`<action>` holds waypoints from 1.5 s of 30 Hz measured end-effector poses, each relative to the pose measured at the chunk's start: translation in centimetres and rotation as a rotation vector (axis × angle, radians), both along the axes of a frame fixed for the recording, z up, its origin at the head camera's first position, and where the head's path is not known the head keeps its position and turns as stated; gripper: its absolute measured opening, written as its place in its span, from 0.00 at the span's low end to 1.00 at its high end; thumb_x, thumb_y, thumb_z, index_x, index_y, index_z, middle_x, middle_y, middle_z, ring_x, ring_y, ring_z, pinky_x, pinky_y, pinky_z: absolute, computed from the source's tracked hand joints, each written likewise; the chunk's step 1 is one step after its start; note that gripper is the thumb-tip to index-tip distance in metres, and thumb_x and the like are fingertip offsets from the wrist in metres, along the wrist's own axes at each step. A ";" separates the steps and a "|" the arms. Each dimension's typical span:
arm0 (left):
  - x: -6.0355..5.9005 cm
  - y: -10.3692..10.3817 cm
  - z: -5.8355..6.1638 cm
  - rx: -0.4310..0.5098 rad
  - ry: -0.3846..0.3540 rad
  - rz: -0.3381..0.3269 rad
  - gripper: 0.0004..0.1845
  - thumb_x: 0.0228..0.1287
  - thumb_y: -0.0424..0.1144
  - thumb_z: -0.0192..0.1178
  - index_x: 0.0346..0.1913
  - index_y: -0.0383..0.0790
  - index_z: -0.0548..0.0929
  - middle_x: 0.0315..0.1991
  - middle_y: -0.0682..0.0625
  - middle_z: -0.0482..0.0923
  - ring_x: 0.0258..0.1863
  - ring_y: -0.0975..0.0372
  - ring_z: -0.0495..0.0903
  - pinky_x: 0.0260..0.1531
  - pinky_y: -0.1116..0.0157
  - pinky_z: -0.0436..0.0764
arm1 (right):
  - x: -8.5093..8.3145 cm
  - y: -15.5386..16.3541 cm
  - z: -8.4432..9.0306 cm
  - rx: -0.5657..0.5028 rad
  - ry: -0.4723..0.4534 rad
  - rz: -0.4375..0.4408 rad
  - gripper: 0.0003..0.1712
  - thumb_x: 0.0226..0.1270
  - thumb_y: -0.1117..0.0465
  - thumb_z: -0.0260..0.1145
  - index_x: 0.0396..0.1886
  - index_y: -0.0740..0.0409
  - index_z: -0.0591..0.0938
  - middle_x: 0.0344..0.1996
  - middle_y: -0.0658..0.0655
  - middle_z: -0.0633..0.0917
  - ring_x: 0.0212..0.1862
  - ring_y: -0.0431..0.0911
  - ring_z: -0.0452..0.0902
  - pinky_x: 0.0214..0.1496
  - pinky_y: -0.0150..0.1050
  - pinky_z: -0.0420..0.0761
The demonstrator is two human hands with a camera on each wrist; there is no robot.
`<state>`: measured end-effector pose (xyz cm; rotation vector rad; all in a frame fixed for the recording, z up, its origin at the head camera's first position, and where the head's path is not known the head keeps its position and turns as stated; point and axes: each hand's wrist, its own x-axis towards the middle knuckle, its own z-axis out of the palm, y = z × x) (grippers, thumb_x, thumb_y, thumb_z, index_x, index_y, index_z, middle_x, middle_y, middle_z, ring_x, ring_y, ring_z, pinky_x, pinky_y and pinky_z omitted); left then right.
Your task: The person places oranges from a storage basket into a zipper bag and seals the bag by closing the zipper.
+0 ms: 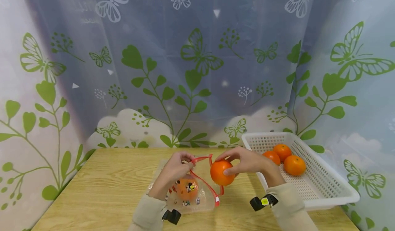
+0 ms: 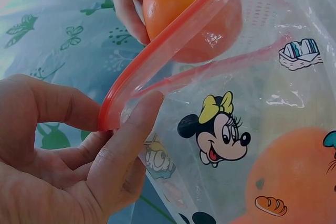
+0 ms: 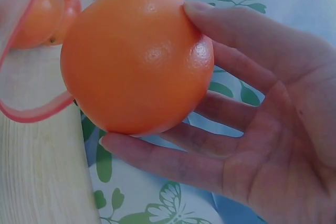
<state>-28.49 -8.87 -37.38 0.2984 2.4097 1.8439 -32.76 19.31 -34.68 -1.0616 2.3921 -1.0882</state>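
Observation:
My left hand [image 1: 174, 169] pinches the red zip rim [image 2: 157, 56] of a clear cartoon-printed bag [image 1: 191, 193] and holds its mouth open above the wooden table [image 1: 102, 186]. One orange [image 1: 187, 188] lies inside the bag [image 2: 247, 129], seen again as the orange [image 2: 294, 177] at the lower right of the left wrist view. My right hand [image 1: 247, 160] grips another orange [image 1: 221, 172] at the bag's mouth, fingers curled round the orange [image 3: 136, 59]. The red rim [image 3: 31, 111] sits just left of it.
A white plastic basket [image 1: 327, 186] stands at the right of the table with three oranges [image 1: 285, 159] in it. A butterfly-and-leaf curtain [image 1: 197, 69] closes off the back and sides. Bare tabletop lies to the left of the bag.

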 end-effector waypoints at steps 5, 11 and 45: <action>0.0 0.0 0.0 0.005 -0.002 0.003 0.07 0.71 0.28 0.57 0.48 0.33 0.81 0.44 0.40 0.79 0.32 0.57 0.80 0.34 0.58 0.92 | 0.1 -0.8 -0.4 -0.002 0.010 0.023 0.28 0.64 0.58 0.75 0.63 0.59 0.83 0.59 0.64 0.84 0.54 0.56 0.82 0.42 0.41 0.90; 0.0 0.0 0.0 0.007 -0.004 0.009 0.07 0.71 0.28 0.57 0.48 0.32 0.81 0.45 0.38 0.79 0.32 0.57 0.81 0.34 0.58 0.92 | 0.0 -1.5 -0.7 0.013 0.047 0.047 0.28 0.64 0.57 0.76 0.63 0.58 0.84 0.57 0.62 0.85 0.53 0.54 0.83 0.39 0.39 0.90; 0.0 -0.4 0.7 0.036 0.033 0.075 0.07 0.73 0.28 0.55 0.48 0.30 0.81 0.43 0.38 0.80 0.32 0.57 0.82 0.35 0.59 0.91 | 0.2 -1.3 -1.0 -0.013 -0.076 0.012 0.24 0.72 0.59 0.68 0.64 0.63 0.81 0.67 0.70 0.77 0.65 0.68 0.77 0.43 0.45 0.92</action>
